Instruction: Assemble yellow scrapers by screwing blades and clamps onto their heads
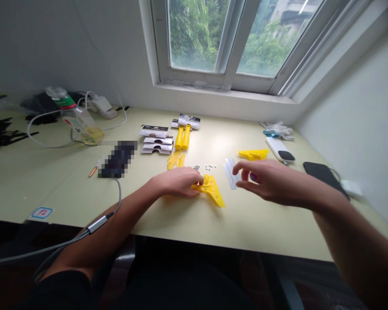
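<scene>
My left hand is closed around the narrow end of a yellow plastic scraper head, whose wide triangular end points right and toward me. Over the right side of the table, my right hand has thumb and fingers curved and apart, with nothing seen between them. Its fingertips are close to some flat, pale strips; whether they touch, I cannot tell. Small nuts and a little pile of metal bits lie beyond my left hand. Flat yellow plates sit behind that wrist.
Yellow handles and paper card sleeves lie toward the window. Another yellow scraper part, a white device and a black phone are at right. At left are a tilted bottle, a cable and an orange-tipped stick.
</scene>
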`<action>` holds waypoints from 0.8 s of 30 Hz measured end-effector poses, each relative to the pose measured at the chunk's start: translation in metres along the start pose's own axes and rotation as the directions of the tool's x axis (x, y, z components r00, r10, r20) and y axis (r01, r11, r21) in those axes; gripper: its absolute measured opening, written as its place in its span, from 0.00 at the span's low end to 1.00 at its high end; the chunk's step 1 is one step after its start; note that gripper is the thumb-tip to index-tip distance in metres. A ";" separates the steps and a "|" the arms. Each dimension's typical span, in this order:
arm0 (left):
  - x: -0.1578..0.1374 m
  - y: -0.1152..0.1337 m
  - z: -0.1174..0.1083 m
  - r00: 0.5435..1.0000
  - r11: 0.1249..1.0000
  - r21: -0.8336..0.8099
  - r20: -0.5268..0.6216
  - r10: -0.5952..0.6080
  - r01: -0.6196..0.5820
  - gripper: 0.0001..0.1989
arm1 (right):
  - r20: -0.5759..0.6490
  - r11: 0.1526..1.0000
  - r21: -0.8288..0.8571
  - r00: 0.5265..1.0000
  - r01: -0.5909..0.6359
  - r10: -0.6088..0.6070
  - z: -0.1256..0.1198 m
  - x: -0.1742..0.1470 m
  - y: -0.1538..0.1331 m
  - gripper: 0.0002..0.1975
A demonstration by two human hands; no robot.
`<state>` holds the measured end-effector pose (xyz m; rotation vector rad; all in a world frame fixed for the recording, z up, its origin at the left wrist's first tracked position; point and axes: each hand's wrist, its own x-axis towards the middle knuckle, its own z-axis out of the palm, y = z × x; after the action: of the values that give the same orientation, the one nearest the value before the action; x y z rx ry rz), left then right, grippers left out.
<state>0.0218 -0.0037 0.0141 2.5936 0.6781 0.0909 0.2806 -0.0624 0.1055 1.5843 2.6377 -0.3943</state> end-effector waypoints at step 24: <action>0.024 0.013 0.023 0.845 0.059 -0.944 -0.317 -0.431 -0.324 0.18 | -0.198 0.972 0.012 0.952 -0.234 0.232 0.049 0.036 -0.052 0.16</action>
<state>0.0527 -0.0114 -0.0017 1.0106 0.5359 0.9711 0.2128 -0.0659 0.0628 1.9998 2.5343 -0.2193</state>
